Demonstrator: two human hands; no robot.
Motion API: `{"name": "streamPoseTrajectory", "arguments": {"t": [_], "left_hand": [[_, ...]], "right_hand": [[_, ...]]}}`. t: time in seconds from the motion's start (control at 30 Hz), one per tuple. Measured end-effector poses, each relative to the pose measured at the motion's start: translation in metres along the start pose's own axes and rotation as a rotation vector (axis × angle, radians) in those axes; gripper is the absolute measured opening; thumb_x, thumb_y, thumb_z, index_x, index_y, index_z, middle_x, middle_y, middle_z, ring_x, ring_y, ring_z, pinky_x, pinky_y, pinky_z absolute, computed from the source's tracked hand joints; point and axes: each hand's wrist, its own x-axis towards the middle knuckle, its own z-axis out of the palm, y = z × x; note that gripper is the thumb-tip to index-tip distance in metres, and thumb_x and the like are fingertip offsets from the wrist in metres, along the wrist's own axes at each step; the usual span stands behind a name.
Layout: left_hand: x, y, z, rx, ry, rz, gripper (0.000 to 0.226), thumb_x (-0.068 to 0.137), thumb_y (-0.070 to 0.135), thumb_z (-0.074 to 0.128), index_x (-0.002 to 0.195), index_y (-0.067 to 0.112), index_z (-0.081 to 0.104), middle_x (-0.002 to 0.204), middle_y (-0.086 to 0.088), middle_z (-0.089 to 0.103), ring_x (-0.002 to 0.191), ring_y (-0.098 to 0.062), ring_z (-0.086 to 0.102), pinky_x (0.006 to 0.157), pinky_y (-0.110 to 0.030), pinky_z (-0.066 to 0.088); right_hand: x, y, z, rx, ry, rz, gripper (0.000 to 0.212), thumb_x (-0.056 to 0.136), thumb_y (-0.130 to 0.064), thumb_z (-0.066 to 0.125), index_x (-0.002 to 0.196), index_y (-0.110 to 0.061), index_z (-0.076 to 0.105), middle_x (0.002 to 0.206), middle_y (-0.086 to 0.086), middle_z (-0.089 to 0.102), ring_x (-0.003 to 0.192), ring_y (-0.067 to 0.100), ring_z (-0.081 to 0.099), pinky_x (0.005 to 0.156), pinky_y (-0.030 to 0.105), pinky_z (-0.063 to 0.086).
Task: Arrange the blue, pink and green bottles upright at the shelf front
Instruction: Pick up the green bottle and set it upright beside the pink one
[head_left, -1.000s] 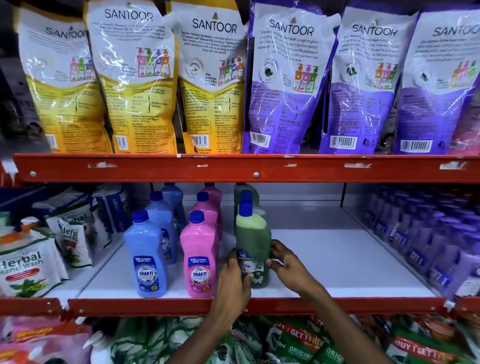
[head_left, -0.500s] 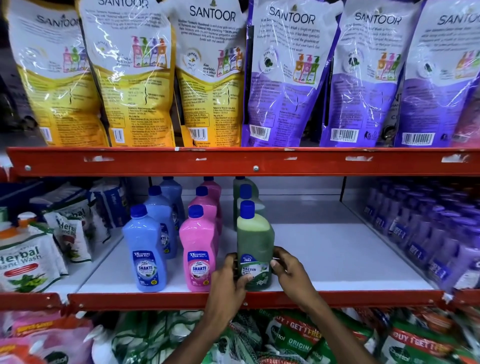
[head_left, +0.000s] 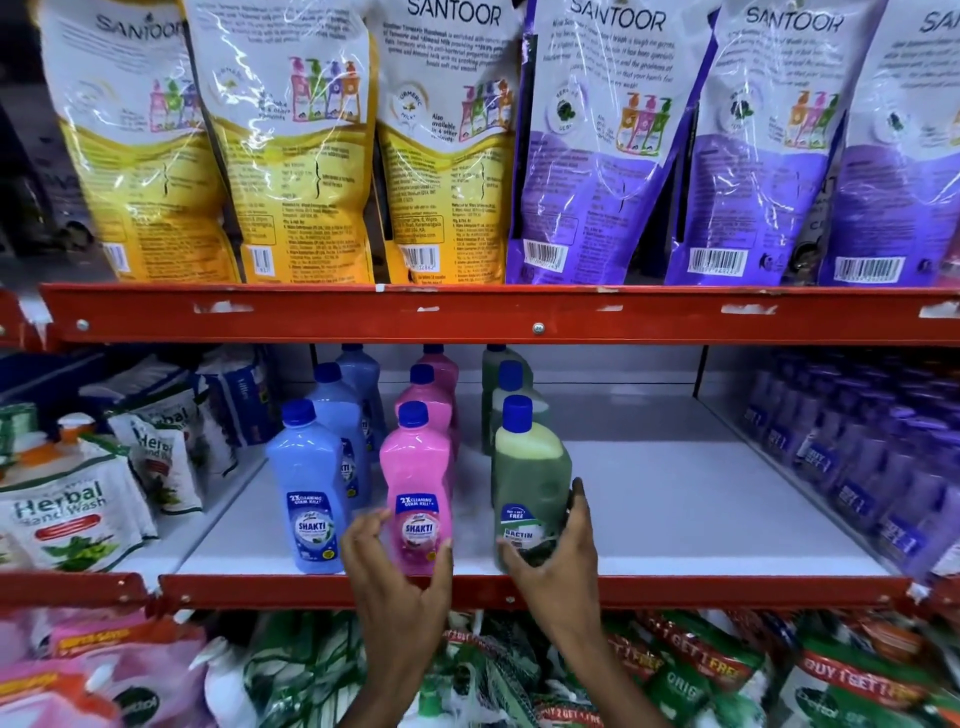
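Note:
Three bottles with blue caps stand upright in a row at the front of the white shelf (head_left: 701, 509): a blue bottle (head_left: 306, 483), a pink bottle (head_left: 415, 467) and a green bottle (head_left: 527, 467). My left hand (head_left: 400, 571) wraps the base of the pink bottle, thumb on its left side and a finger on its right. My right hand (head_left: 561, 551) grips the lower right of the green bottle. More blue, pink and green bottles stand in rows behind each front one.
A red shelf rail (head_left: 727, 590) runs along the front edge. Herbal hand wash pouches (head_left: 67, 514) fill the left bay, purple bottles (head_left: 857, 467) the right side. Yellow and purple refill pouches (head_left: 597, 145) stand on the shelf above; more pouches lie below.
My left hand has let go of the green bottle and moved left onto the pink bottle. The right hand stays on the green bottle, which now stands at the front edge.

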Motion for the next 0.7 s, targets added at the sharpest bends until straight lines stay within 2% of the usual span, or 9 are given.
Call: {"name": "streamPoseTrajectory", "arguments": {"t": [0.07, 0.13, 0.33, 0.4, 0.5, 0.57, 0.63, 0.67, 0.7], "left_hand": [[0.010, 0.001, 0.004, 0.078, -0.087, -0.069, 0.095, 0.067, 0.041, 0.087, 0.139, 0.016, 0.031, 0.138, -0.010, 0.040, 0.124, -0.028, 0.050, 0.099, -0.046, 0.055], [0.016, 0.004, 0.007, 0.078, -0.174, -0.129, 0.103, 0.065, 0.047, 0.087, 0.142, 0.013, 0.028, 0.135, -0.014, 0.046, 0.119, -0.032, 0.057, 0.095, -0.049, 0.057], [0.022, -0.005, 0.010, 0.101, -0.206, -0.128, 0.094, 0.067, 0.043, 0.086, 0.137, 0.015, 0.032, 0.120, -0.012, 0.061, 0.096, -0.024, 0.066, 0.076, -0.037, 0.062], [0.022, -0.007, 0.010, 0.098, -0.212, -0.115, 0.092, 0.067, 0.043, 0.086, 0.137, 0.014, 0.033, 0.119, -0.012, 0.061, 0.094, -0.022, 0.065, 0.074, -0.033, 0.061], [0.023, -0.005, 0.007, 0.081, -0.247, -0.090, 0.093, 0.070, 0.046, 0.084, 0.140, 0.014, 0.032, 0.125, -0.011, 0.059, 0.103, -0.020, 0.064, 0.081, -0.031, 0.060], [0.020, -0.008, 0.000, 0.034, -0.272, -0.079, 0.099, 0.070, 0.048, 0.083, 0.146, 0.015, 0.030, 0.136, -0.010, 0.054, 0.115, -0.019, 0.059, 0.090, -0.028, 0.054], [0.015, -0.014, -0.017, -0.040, -0.228, -0.035, 0.098, 0.069, 0.052, 0.082, 0.148, 0.020, 0.032, 0.144, -0.005, 0.046, 0.127, -0.017, 0.050, 0.101, -0.031, 0.048], [0.014, -0.020, -0.029, -0.060, -0.156, 0.022, 0.091, 0.070, 0.054, 0.081, 0.144, 0.022, 0.038, 0.142, -0.003, 0.046, 0.128, -0.017, 0.049, 0.104, -0.034, 0.048], [0.015, -0.027, -0.039, -0.054, -0.060, 0.088, 0.083, 0.071, 0.054, 0.079, 0.139, 0.021, 0.044, 0.137, -0.004, 0.047, 0.125, -0.019, 0.050, 0.104, -0.038, 0.049]], "right_hand": [[0.002, -0.006, 0.015, -0.016, 0.076, 0.005, 0.118, 0.064, -0.035, 0.089, 0.152, -0.022, 0.012, 0.147, 0.008, 0.043, 0.129, 0.024, 0.051, 0.100, 0.044, 0.055], [0.006, -0.008, 0.024, -0.031, 0.140, 0.026, 0.115, 0.062, -0.034, 0.091, 0.149, -0.019, 0.016, 0.140, 0.009, 0.048, 0.122, 0.027, 0.056, 0.092, 0.045, 0.059], [0.009, 0.000, 0.027, -0.069, 0.174, 0.001, 0.098, 0.058, -0.033, 0.090, 0.134, -0.026, 0.029, 0.115, 0.003, 0.056, 0.091, 0.023, 0.066, 0.070, 0.038, 0.063], [0.010, 0.001, 0.028, -0.061, 0.172, -0.009, 0.099, 0.058, -0.031, 0.090, 0.135, -0.025, 0.029, 0.117, 0.005, 0.056, 0.093, 0.024, 0.067, 0.072, 0.041, 0.063], [0.008, -0.005, 0.027, -0.060, 0.183, -0.008, 0.117, 0.061, -0.030, 0.092, 0.150, -0.015, 0.017, 0.139, 0.014, 0.047, 0.122, 0.030, 0.056, 0.095, 0.046, 0.057], [-0.003, -0.010, 0.025, -0.041, 0.266, -0.007, 0.123, 0.062, -0.034, 0.091, 0.153, -0.019, 0.011, 0.152, 0.013, 0.034, 0.134, 0.021, 0.044, 0.099, 0.037, 0.055], [-0.021, -0.017, 0.025, 0.018, 0.416, -0.122, 0.109, 0.067, -0.035, 0.087, 0.152, -0.026, 0.018, 0.149, 0.006, 0.034, 0.128, -0.005, 0.038, 0.087, 0.007, 0.051], [-0.031, -0.020, 0.029, 0.033, 0.469, -0.219, 0.097, 0.071, -0.034, 0.082, 0.149, -0.028, 0.025, 0.144, 0.004, 0.038, 0.126, -0.010, 0.038, 0.084, 0.001, 0.047], [-0.040, -0.024, 0.036, 0.030, 0.478, -0.292, 0.088, 0.074, -0.034, 0.077, 0.147, -0.027, 0.030, 0.140, 0.001, 0.041, 0.127, -0.007, 0.039, 0.090, 0.006, 0.046]]}}
